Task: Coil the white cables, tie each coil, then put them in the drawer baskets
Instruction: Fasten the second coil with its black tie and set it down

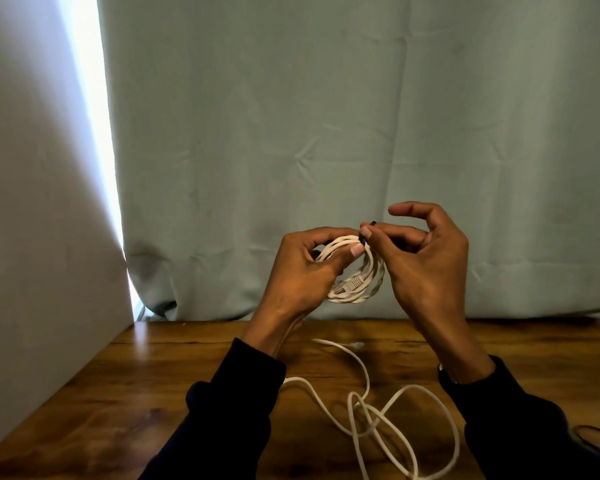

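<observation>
Head view, looking forward and down over a wooden table (pixel 174 393). Both hands are raised above the table's far edge, in front of a pale green curtain (pixel 326 116). The left hand (pixel 302 271) grips a coiled white cable (pixel 368 289), its fingers curled round the upper left part of the coil and its thumb laid across the strands near the top. The coil hangs as several stacked loops between the two hands, and a clear plug connector (pixel 350 285) lies against the lower strands. The right hand (pixel 426 265) pinches a small black tie (pixel 367 233) between thumb and a fingertip at the top of the coil, just beside the left thumb; its index finger is lifted and arched above, touching nothing, while the remaining fingers are curled inward. A second, loose white cable (pixel 388 420) lies uncoiled on the table below the hands, its strands crossing one another in open loops between the two dark sleeves (pixel 236 403). A thin dark wire (pixel 596 436) shows at the table's lower right edge. A white wall panel (pixel 32 202) stands at the left, with a bright strip of light (pixel 90 98) between it and the curtain.
</observation>
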A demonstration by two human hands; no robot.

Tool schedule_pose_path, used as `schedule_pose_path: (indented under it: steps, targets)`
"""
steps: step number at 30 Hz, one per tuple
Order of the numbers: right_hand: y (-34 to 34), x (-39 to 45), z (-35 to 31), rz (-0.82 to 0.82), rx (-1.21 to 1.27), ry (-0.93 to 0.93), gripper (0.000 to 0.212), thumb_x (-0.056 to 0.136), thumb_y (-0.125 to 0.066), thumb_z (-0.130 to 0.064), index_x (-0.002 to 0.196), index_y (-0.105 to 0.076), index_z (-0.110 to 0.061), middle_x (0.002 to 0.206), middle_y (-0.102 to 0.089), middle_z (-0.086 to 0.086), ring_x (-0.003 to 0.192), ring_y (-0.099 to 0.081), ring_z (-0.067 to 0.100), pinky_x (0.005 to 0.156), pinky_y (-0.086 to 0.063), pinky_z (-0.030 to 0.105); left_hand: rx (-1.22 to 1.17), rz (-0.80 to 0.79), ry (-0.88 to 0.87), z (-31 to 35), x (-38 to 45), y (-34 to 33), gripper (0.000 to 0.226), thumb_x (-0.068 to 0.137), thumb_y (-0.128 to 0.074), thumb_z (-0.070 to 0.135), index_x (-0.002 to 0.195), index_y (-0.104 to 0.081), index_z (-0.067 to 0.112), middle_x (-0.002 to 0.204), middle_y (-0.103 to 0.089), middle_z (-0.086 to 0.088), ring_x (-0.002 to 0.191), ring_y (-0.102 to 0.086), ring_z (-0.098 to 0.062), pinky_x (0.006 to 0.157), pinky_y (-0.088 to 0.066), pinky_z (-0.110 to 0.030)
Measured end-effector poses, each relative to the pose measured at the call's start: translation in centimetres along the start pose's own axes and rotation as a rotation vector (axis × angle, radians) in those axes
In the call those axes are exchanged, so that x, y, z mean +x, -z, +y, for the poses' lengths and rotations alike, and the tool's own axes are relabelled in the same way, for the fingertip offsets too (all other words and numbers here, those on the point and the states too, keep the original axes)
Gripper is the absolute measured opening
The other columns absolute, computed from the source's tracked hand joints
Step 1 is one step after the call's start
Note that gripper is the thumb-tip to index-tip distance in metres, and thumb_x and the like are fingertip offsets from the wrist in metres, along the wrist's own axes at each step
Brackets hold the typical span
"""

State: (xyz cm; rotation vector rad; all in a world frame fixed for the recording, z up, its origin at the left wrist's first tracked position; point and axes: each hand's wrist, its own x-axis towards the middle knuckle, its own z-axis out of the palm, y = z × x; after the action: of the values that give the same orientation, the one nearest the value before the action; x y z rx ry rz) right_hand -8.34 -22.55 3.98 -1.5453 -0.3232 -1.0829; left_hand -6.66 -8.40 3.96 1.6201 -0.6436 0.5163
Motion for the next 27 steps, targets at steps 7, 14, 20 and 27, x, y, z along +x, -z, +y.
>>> schedule_pose_path:
  steps: [7, 14, 20, 27]
  targets:
    - [-0.28, -0.11, 0.18, 0.037, 0.058, 0.019, 0.035, 0.078, -0.082, -0.017, 0.106, -0.062, -0.016, 0.087, -0.075, -0.007, 0.079, -0.074, 0.002, 0.07, -0.058, 0.016, -0.068, 0.021, 0.019, 0.02, 0.04, 0.05, 0.028, 0.087, -0.074, 0.017, 0.114, -0.075, 0.021, 0.106, -0.077, 0.004, 0.075, -0.068, -0.002, 0.062, -0.05, -0.015]
    - [-0.59, -0.26, 0.34, 0.078, 0.081, -0.017, 0.026, 0.08, -0.082, -0.017, 0.096, -0.062, -0.023, 0.087, -0.074, -0.009, 0.077, -0.074, 0.003, 0.064, -0.059, 0.02, -0.014, 0.02, 0.072, 0.01, 0.1, 0.41, 0.029, 0.084, -0.077, 0.02, 0.112, -0.076, 0.016, 0.094, -0.078, 0.004, 0.062, -0.067, -0.006, 0.058, -0.051, -0.017]
    - [-0.39, -0.14, 0.25, 0.073, 0.084, -0.079, 0.03, 0.079, -0.082, -0.016, 0.1, -0.062, -0.021, 0.087, -0.075, -0.008, 0.078, -0.074, 0.003, 0.066, -0.061, 0.023, -0.059, -0.056, 0.013, 0.3, -0.14, 0.21, 0.025, 0.088, -0.073, 0.011, 0.113, -0.075, 0.016, 0.099, -0.078, 0.003, 0.067, -0.069, -0.006, 0.061, -0.053, -0.018]
    - [-0.16, 0.17, -0.29, 0.039, 0.206, -0.236, 0.048, 0.073, -0.085, -0.013, 0.113, -0.058, -0.02, 0.088, -0.077, -0.006, 0.08, -0.075, 0.008, 0.07, -0.062, 0.025, -0.083, -0.046, 0.022, 0.31, -0.16, 0.3, 0.025, 0.088, -0.072, 0.012, 0.112, -0.075, 0.017, 0.1, -0.077, 0.004, 0.065, -0.068, -0.007, 0.058, -0.052, -0.017]
